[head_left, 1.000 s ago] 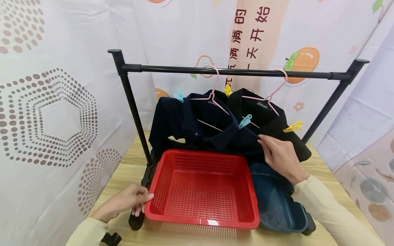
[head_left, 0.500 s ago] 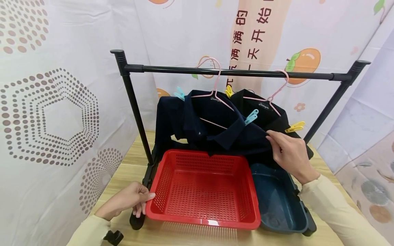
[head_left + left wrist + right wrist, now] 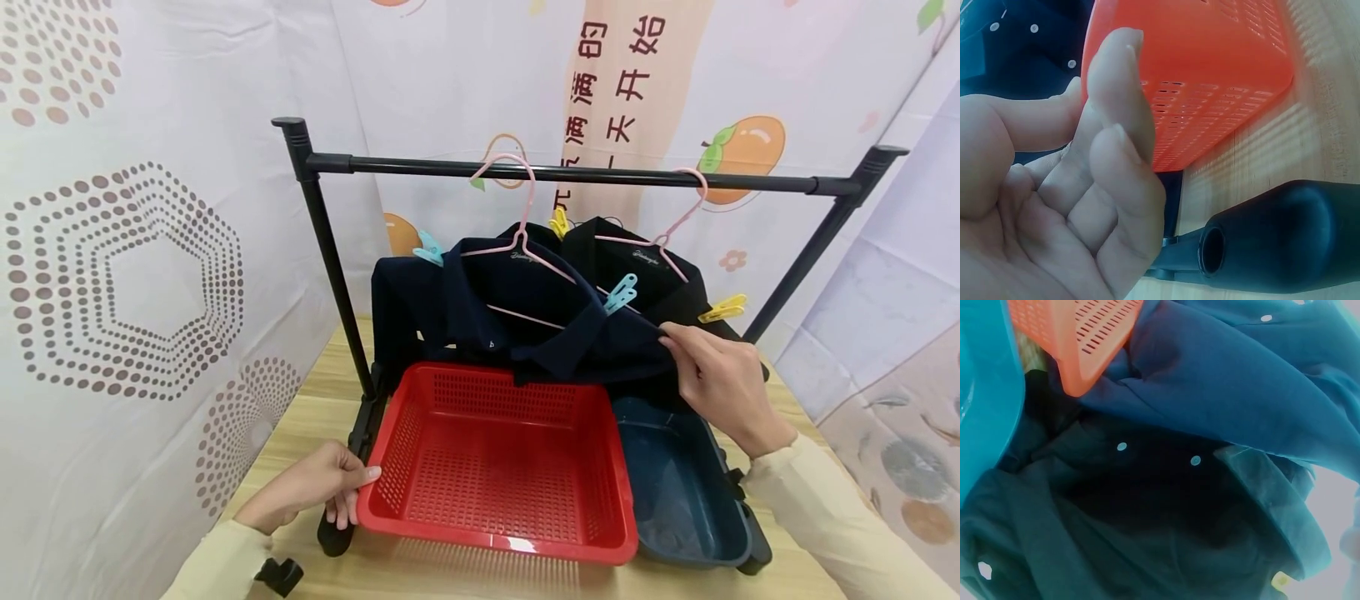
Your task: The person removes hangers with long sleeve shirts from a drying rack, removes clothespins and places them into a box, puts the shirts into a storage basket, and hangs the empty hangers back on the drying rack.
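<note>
A navy collared shirt point(image 3: 408, 296) hangs from a pink hanger point(image 3: 519, 229) on the black rack bar point(image 3: 585, 174). Light-blue clothespins point(image 3: 621, 293) clip both of its shoulders. My right hand point(image 3: 723, 379) pinches the shirt's right-side shoulder edge between thumb and fingers. My left hand point(image 3: 318, 483) grips the near-left rim of a red perforated basket point(image 3: 480, 537), thumb over the edge. In the left wrist view its thumb and index finger meet at the basket wall point(image 3: 1210, 50). The right wrist view shows the navy cloth point(image 3: 1235, 381) stretched above a black shirt point(image 3: 1147, 537).
Behind hangs a black shirt on a second pink hanger point(image 3: 662, 239), with yellow clothespins point(image 3: 723, 308). A dark blue basin point(image 3: 667, 483) stands right of the basket. The rack's black foot point(image 3: 335, 537) lies near my left hand. Patterned curtains enclose the wooden table point(image 3: 318, 400).
My right hand has moved to the right, drawing the navy shirt's shoulder with it. The hanger's hook rose above the bar, then dropped back lower. My left hand has stayed at the basket.
</note>
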The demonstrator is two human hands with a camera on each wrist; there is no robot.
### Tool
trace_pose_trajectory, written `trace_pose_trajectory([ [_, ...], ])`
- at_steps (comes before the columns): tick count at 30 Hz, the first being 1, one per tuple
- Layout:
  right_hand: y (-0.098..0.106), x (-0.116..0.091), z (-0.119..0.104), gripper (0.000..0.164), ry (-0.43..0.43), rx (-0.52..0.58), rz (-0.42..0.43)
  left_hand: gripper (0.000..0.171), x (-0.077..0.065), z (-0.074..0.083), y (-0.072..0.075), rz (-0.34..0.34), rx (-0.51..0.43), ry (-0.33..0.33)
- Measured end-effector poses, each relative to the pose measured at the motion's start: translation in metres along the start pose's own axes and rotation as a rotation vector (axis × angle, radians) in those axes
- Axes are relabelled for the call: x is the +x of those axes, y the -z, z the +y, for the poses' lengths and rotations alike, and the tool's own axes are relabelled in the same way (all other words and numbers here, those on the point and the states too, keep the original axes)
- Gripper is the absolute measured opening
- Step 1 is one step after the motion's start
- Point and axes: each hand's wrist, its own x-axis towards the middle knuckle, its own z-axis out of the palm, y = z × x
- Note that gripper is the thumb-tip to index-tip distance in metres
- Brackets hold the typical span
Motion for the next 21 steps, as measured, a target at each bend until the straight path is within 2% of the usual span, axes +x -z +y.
trace_pose_trajectory([
  [6, 0.005, -0.008, -0.001, 0.047, -0.037, 0.038, -0.037, 0.039, 0.000, 0.002, -0.003, 0.018, -0.001, 0.010],
  [10, 0.008, -0.010, -0.006, 0.048, -0.048, 0.055, -0.008, 0.038, -0.002, 0.004, -0.005, 0.037, 0.005, 0.007],
  [16, 0.014, -0.002, -0.015, 0.049, -0.056, 0.053, 0.048, 0.037, -0.004, 0.007, -0.008, 0.062, -0.013, 0.014],
  [21, 0.023, 0.002, -0.024, 0.048, -0.045, 0.088, 0.039, 0.036, -0.003, 0.007, -0.009, 0.069, -0.025, 0.017],
])
